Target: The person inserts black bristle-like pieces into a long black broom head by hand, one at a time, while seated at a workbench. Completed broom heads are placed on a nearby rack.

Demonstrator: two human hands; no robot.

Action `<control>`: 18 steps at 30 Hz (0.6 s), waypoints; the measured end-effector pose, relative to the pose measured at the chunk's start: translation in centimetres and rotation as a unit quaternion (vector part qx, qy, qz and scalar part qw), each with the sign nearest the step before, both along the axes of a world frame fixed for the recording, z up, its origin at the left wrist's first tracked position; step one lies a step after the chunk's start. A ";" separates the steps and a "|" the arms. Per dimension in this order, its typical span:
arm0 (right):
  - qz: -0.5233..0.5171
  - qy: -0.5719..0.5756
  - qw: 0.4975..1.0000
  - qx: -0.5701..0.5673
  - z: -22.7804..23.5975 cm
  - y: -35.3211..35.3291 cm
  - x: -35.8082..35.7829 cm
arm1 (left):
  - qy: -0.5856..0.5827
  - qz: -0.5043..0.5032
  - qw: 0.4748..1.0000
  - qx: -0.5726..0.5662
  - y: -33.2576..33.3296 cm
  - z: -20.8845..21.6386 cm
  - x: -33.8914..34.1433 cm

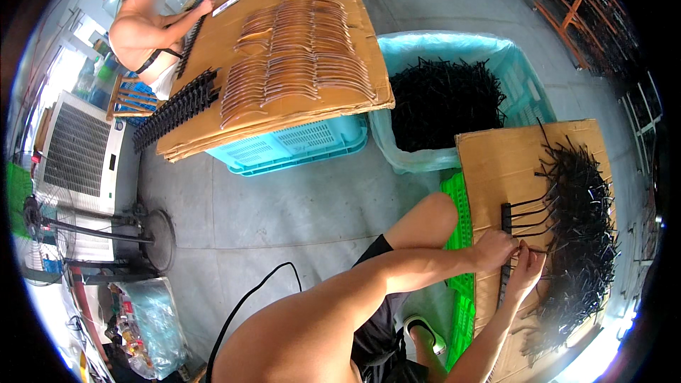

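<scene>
My left hand (494, 250) is closed over a narrow black bar (506, 217) on the cardboard-topped stand; what its fingertips hold is hidden. Beside it my right hand (526, 272) pinches a thin black strip (537, 250), its fingertips almost meeting those of the left. Several similar black strips (528, 214) stick out side by side from the bar, pointing right. Along the right side of the cardboard (489, 159) lies a heap of loose thin black strips (578, 230).
Behind the stand, a lined turquoise crate (528, 74) holds a black heap (443, 103). Rows of curved brown strips (305, 50) cover a larger cardboard-topped table (202, 138), where another person (145, 39) works. A green crate (461, 312) supports the stand. A fan (53, 223) stands left.
</scene>
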State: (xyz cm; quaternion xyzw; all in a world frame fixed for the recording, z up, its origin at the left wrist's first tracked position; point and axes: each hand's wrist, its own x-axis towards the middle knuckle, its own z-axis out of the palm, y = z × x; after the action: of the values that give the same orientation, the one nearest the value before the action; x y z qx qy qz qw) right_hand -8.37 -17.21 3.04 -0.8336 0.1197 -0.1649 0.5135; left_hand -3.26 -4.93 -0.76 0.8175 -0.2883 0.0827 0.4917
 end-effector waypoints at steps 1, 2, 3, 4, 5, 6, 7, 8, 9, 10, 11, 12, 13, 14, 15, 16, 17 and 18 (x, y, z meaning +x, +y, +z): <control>0.004 0.008 0.999 -0.042 0.1 0.1 0.0 | 0.002 -0.004 1.000 0.012 0.3 -0.1 0.1; 0.001 0.009 1.000 -0.020 -0.1 -0.1 -0.1 | 0.001 -0.011 1.000 0.022 0.2 0.0 0.2; -0.001 0.009 1.000 0.001 -0.5 -0.4 -0.1 | 0.002 -0.006 1.000 0.015 0.1 0.2 0.2; -0.004 0.010 1.000 0.023 -0.7 -0.6 -0.2 | 0.003 -0.001 1.000 0.009 0.0 0.4 0.1; 0.004 0.011 1.000 0.025 -0.4 -0.6 -0.2 | 0.004 0.006 1.000 0.003 -0.1 0.5 0.0; 0.011 0.013 1.000 0.026 0.0 -0.5 -0.2 | 0.004 0.005 1.000 -0.008 0.0 0.7 0.0; 0.019 0.014 0.999 0.028 0.3 -0.4 -0.2 | 0.003 0.003 1.000 -0.018 -0.1 0.8 -0.1; 0.022 0.001 0.999 0.025 0.4 0.0 -0.1 | 0.004 0.005 1.000 -0.027 0.0 0.6 -0.1; 0.025 -0.013 0.999 0.023 0.6 0.4 -0.1 | 0.003 0.002 1.000 -0.010 0.1 0.4 0.0; 0.028 -0.027 0.999 0.021 0.7 0.9 0.0 | 0.002 -0.001 1.000 0.006 0.2 0.1 0.1; 0.021 -0.015 0.998 -0.054 1.0 1.3 0.0 | 0.002 -0.007 1.000 0.023 0.3 0.0 0.2; 0.014 -0.003 0.992 -0.128 1.3 1.7 0.1 | 0.016 -0.015 1.000 0.021 0.3 0.0 0.2; 0.007 0.010 0.980 -0.201 1.5 1.9 0.1 | 0.030 -0.024 0.999 0.019 0.5 0.0 0.2; -0.009 0.022 0.976 -0.218 1.5 1.8 0.1 | 0.041 -0.035 0.998 0.015 0.5 0.3 0.2; -0.024 0.034 0.971 -0.235 1.3 1.8 0.0 | 0.044 -0.027 0.999 0.010 0.2 0.1 0.1; -0.039 0.046 0.966 -0.252 1.3 1.7 0.0 | 0.048 -0.018 0.999 0.006 0.0 0.1 0.0; -0.043 0.071 0.975 -0.208 1.7 2.1 0.1 | 0.051 -0.006 0.999 0.001 -0.1 0.2 0.0; 0.013 0.054 0.990 -0.130 1.8 1.7 0.2 | 0.057 -0.002 0.998 -0.011 0.0 0.3 -0.1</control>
State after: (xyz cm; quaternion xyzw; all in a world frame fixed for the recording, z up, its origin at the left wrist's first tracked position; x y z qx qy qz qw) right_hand -8.19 -15.55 4.83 -0.9023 0.1144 -0.1269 0.3959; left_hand -3.32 -4.94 -0.48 0.8146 -0.2607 0.0382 0.5167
